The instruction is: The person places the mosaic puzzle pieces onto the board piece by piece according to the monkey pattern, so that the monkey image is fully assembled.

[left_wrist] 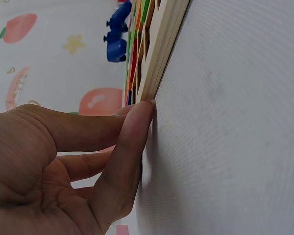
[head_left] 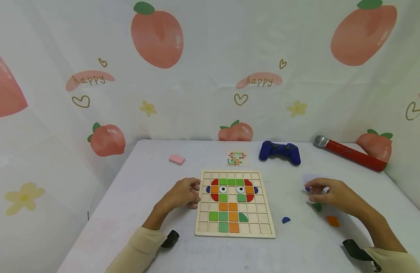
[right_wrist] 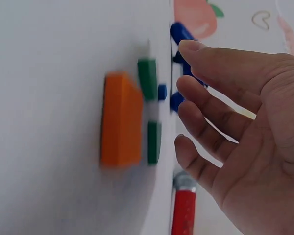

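My left hand (head_left: 185,194) grips the left edge of a wooden grid board (head_left: 203,227), its fingertips against the board's side (left_wrist: 154,73) in the left wrist view. Red, green, orange and blue tiles form a figure with two eyes on it. Over loose pieces at the right hovers my right hand (head_left: 336,195), fingers loosely bent and apart, holding nothing. Beneath or beside it lie a blue piece (head_left: 307,189), a green piece (head_left: 317,207) and an orange tile (head_left: 333,221). The right wrist view shows the orange tile (right_wrist: 121,120) in front of two green pieces (right_wrist: 147,78).
A blue half-round piece (head_left: 286,220) lies right of the board. Behind the board are a pattern card (head_left: 238,157) and a blue game controller (head_left: 280,151). A red microphone (head_left: 354,153) lies at the back right, a pink block (head_left: 177,159) at the back left.
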Demonstrator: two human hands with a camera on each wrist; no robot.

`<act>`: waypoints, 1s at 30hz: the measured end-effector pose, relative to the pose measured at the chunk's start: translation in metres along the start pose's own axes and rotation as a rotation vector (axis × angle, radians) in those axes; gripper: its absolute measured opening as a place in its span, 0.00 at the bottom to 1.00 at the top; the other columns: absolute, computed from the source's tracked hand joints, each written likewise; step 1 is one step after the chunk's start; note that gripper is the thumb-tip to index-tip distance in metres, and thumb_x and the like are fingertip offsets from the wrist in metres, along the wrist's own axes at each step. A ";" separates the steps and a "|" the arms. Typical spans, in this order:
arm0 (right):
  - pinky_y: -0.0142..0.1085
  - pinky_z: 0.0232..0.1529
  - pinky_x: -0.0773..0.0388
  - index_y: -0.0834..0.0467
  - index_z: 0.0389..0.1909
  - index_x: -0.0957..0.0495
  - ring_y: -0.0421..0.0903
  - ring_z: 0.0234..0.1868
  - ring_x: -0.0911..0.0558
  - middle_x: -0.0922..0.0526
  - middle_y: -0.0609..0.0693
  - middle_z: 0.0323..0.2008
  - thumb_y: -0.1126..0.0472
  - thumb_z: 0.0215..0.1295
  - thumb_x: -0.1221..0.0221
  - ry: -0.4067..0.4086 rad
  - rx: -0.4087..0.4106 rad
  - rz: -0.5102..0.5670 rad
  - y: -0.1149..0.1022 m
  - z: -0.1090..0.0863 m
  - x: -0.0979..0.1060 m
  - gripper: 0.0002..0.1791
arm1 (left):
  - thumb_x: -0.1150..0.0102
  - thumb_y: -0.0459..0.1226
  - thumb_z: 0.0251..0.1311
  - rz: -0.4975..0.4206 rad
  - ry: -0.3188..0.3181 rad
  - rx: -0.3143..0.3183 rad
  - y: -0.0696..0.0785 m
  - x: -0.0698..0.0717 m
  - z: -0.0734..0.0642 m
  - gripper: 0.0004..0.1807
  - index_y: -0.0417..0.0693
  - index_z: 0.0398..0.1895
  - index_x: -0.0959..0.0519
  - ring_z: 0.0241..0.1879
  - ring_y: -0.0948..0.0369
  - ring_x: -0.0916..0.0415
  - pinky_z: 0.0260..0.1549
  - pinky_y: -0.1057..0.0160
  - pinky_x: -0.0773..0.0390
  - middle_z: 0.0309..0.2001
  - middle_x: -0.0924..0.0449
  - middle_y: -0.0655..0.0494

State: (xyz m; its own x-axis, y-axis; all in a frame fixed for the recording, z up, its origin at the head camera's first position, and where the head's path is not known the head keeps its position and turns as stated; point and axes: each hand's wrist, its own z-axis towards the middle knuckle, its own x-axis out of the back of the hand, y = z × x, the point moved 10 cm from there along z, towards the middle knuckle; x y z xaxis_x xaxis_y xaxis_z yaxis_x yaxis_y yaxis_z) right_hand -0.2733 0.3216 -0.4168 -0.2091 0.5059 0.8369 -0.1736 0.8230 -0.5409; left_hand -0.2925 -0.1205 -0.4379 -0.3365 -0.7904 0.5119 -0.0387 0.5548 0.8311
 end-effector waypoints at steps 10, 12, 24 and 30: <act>0.41 0.42 0.16 0.62 0.60 0.18 0.50 0.48 0.20 0.14 0.53 0.47 0.54 0.63 0.28 -0.045 -0.109 0.034 0.038 -0.002 0.004 0.27 | 0.31 0.22 0.58 0.000 -0.001 -0.003 0.001 0.000 0.000 0.34 0.32 0.70 0.27 0.37 0.59 0.21 0.31 0.62 0.10 0.50 0.22 0.48; 0.47 0.44 0.14 0.62 0.61 0.18 0.51 0.49 0.19 0.14 0.55 0.49 0.54 0.63 0.27 -0.052 -0.120 0.033 0.043 -0.003 0.005 0.28 | 0.31 0.22 0.58 0.008 0.000 -0.001 0.001 0.001 0.000 0.34 0.33 0.70 0.26 0.37 0.59 0.21 0.31 0.62 0.10 0.50 0.22 0.48; 0.39 0.42 0.17 0.63 0.52 0.14 0.49 0.45 0.21 0.16 0.51 0.42 0.52 0.64 0.27 -0.079 -0.181 0.015 0.057 -0.006 0.008 0.22 | 0.30 0.23 0.58 0.029 0.004 0.004 -0.001 0.001 0.000 0.33 0.34 0.69 0.25 0.36 0.59 0.20 0.32 0.63 0.11 0.49 0.21 0.49; 0.39 0.43 0.17 0.62 0.52 0.13 0.50 0.46 0.21 0.15 0.52 0.44 0.54 0.65 0.28 -0.092 -0.176 0.013 0.060 -0.008 0.007 0.20 | 0.31 0.22 0.58 0.020 0.001 0.011 -0.003 0.000 0.003 0.34 0.34 0.70 0.26 0.35 0.59 0.20 0.31 0.63 0.10 0.49 0.22 0.49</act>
State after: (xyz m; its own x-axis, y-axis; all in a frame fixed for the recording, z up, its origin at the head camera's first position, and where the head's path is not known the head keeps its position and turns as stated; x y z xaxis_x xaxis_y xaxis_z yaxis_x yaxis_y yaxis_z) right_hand -0.2780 0.3769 -0.4426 -0.2985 0.4981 0.8141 -0.0006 0.8529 -0.5221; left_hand -0.2950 -0.1214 -0.4407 -0.3368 -0.7794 0.5282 -0.0424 0.5730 0.8184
